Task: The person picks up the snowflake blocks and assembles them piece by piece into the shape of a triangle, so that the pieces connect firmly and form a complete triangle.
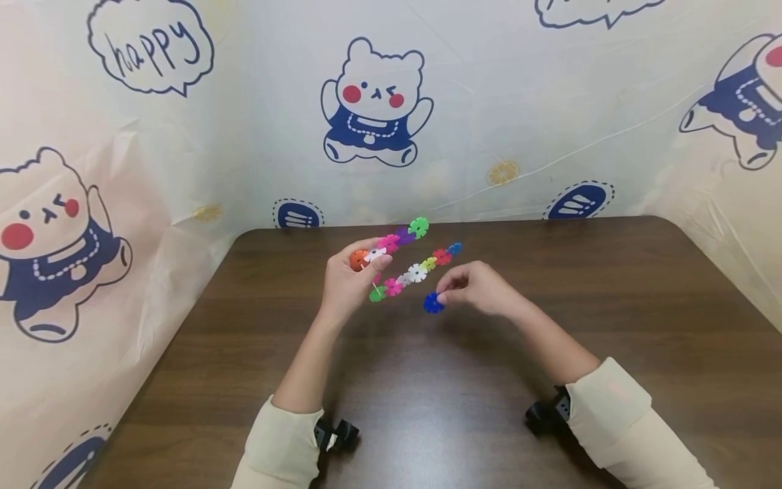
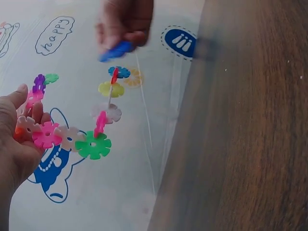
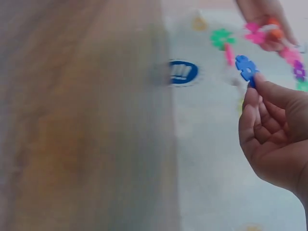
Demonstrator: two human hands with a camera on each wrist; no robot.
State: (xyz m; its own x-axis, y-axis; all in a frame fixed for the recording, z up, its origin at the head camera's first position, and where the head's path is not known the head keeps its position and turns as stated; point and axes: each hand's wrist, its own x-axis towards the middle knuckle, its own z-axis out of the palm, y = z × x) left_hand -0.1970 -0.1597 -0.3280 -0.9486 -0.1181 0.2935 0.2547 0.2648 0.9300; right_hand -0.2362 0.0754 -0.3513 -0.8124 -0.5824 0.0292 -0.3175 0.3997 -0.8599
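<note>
My left hand (image 1: pixel 349 282) grips a chain of linked plastic snowflake discs (image 1: pixel 417 273) by its orange and white pieces, partly covered by the fingers. The chain bends into a U, both arms pointing away to the right. One arm ends in a green disc (image 1: pixel 418 227) beside a purple one; the other runs through pink, white, yellow and red to a blue disc (image 1: pixel 455 248). Between thumb and fingertips my right hand (image 1: pixel 479 288) pinches a separate dark blue snowflake disc (image 3: pixel 246 69). It is apart from the chain, nearer to me than the chain's blue end.
Both hands are above a dark brown wooden table (image 1: pixel 415 407). A pale sheet (image 1: pixel 489 88) printed with cartoon bears hangs behind the table and along its sides. Each forearm wears a black wrist camera (image 1: pixel 345 435) at the sleeve cuff.
</note>
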